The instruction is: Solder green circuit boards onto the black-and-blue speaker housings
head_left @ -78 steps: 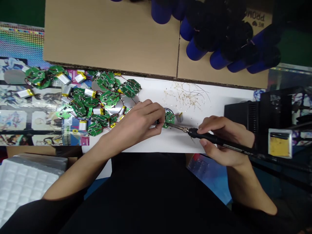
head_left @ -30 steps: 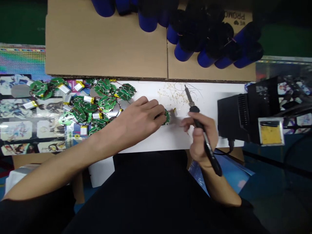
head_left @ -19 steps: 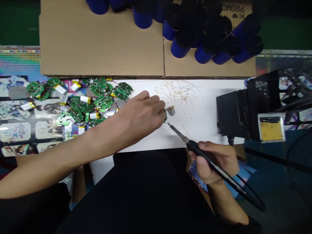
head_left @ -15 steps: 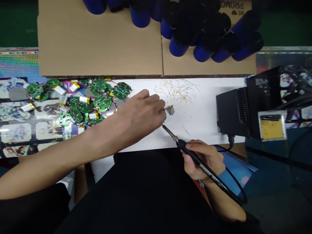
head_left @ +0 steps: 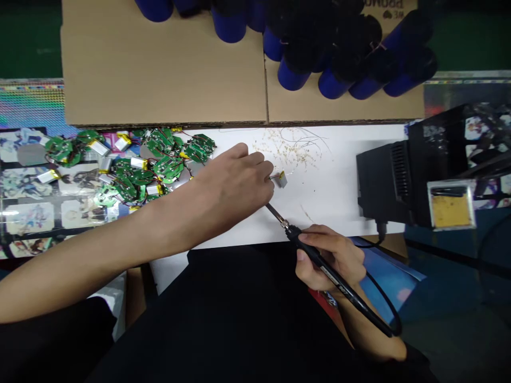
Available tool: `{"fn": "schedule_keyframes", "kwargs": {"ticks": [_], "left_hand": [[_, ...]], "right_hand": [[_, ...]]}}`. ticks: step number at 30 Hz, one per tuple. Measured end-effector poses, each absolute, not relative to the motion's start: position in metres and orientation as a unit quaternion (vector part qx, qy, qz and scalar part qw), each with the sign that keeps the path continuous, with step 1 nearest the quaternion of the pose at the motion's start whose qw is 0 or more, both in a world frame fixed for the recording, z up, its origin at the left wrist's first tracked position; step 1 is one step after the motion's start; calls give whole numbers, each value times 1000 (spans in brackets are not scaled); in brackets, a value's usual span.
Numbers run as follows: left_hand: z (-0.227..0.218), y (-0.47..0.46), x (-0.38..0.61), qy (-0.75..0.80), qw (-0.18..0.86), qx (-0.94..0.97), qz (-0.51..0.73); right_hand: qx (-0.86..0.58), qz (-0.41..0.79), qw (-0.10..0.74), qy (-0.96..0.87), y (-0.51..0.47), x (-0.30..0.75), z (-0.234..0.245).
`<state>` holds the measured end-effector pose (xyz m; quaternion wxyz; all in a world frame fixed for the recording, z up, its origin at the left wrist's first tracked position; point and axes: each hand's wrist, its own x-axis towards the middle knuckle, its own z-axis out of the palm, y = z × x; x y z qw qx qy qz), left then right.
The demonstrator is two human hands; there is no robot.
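Head view, and here's the picture: the left hand point(head_left: 235, 186), stretched in from 9 o'clock, has a narrow grip on a small green circuit board point(head_left: 271, 186), nearly buried behind the fingertips, with thin wires running to a silver pouch battery point(head_left: 282, 180) on a white sheet point(head_left: 339, 213) at about 2 o'clock from them. The right hand point(head_left: 329, 255) has a firm, pen-style grip on a black soldering iron point(head_left: 323, 264), its metal tip pointing to 10 o'clock, right beside those fingers. Danger zone: one slip could burn skin, and a tug on those short wires could rip a joint or short the battery, with pale flecks point(head_left: 287, 151) scattered nearby
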<state>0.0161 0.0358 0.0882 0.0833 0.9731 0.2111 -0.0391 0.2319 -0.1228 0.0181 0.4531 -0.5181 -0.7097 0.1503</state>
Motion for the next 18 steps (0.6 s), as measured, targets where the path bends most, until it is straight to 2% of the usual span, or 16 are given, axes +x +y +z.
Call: {"fn": "schedule_keyframes", "kwargs": {"ticks": [9, 18], "left_hand": [[87, 36, 18, 227, 97, 969, -22], [91, 38, 20, 201, 49, 976, -71]], "right_hand": [[-526, 138, 444, -712, -123, 231, 23], [-546, 153, 438, -697, -126, 231, 27]]}}
